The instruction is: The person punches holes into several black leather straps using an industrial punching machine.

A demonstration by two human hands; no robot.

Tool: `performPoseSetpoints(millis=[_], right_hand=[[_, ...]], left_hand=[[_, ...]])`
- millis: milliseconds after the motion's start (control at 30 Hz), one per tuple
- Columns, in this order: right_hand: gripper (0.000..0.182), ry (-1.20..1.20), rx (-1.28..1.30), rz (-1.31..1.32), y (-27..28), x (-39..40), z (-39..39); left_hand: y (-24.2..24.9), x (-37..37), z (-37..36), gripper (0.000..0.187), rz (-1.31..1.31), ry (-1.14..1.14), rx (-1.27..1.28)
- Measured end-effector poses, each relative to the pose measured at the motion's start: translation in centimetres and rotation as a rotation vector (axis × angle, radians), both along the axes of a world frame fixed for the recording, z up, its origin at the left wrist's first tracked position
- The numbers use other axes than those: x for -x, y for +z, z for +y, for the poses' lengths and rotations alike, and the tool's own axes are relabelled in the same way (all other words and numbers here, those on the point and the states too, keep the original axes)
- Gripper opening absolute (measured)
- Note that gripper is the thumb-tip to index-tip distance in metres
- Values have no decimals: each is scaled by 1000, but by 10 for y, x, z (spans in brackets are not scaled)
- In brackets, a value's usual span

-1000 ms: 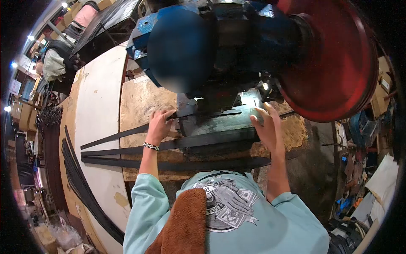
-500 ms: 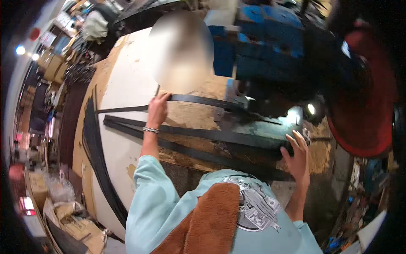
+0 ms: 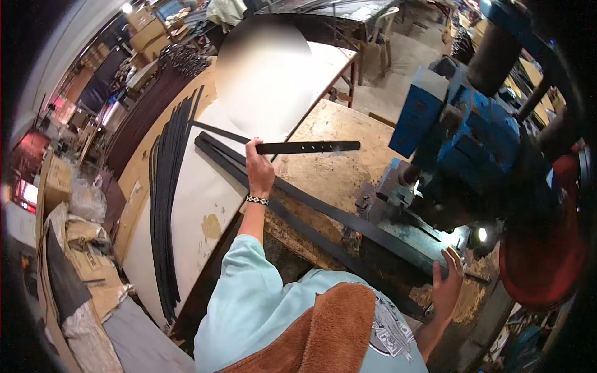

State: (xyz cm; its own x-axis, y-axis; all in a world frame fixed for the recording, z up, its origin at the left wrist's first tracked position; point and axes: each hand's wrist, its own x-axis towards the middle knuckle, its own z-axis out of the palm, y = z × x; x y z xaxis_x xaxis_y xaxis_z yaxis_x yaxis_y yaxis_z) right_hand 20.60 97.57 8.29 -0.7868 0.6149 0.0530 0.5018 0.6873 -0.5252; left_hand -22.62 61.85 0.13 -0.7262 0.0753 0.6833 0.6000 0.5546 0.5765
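Observation:
My left hand (image 3: 259,173) is closed around a black belt strap (image 3: 317,147), whose rounded end with a row of punched holes sticks out to the right. The strap's other part trails back toward a bundle of black straps (image 3: 168,193) on the white table. My right hand (image 3: 446,289) is open, fingers extended and thumb apart, beside the lit bed of a blue punching machine (image 3: 426,115). A long folded black strap (image 3: 348,219) runs from the white table across the worn wooden bench to the machine bed, its near end right at my right thumb.
A worn wooden bench (image 3: 333,124) adjoins the white table (image 3: 205,252). The machine's large red wheel (image 3: 541,261) stands close at the right. Boxes and plastic bags (image 3: 87,199) lie along the left; a plastic chair (image 3: 382,34) stands at the back.
My left hand has drawn the strap left, away from the machine, and its punched end now shows free. The view has turned rightward. My right hand stays by the machine bed.

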Motion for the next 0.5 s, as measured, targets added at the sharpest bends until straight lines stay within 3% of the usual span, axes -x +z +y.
performPoseSetpoints(millis=[267, 333, 367, 433, 500], right_hand=[[31, 227, 75, 334, 41, 77, -48], [30, 447, 42, 418, 43, 115, -68], [30, 545, 43, 424, 49, 133, -85], [29, 727, 149, 444, 50, 170, -120], [29, 890, 228, 448, 48, 204, -162]], left_hand=[[-14, -40, 35, 36, -71, -205, 145], [-14, -48, 38, 33, -35, -145, 183], [-12, -49, 34, 33, -140, -147, 179], [-41, -33, 25, 37, -129, -78, 281], [-25, -36, 6, 46, -69, -22, 478]])
